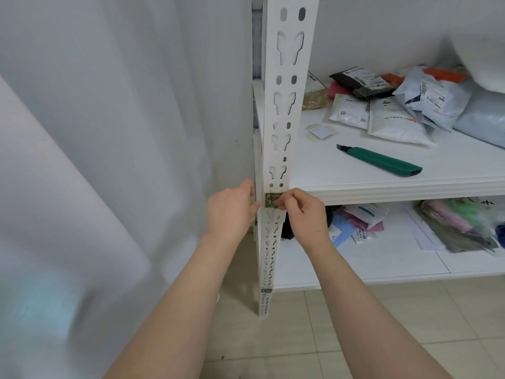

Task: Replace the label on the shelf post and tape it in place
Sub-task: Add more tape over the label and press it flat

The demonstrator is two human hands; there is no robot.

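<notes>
Label (271, 200) pinched against post (287, 105) by right hand (306, 214) in fingertip grip, left hand (231, 212) clamping post edge; recommend holding label square and flat before taping.

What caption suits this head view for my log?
Right hand pinches the label on the shelf post, left hand at its side; green knife on shelf.
</notes>
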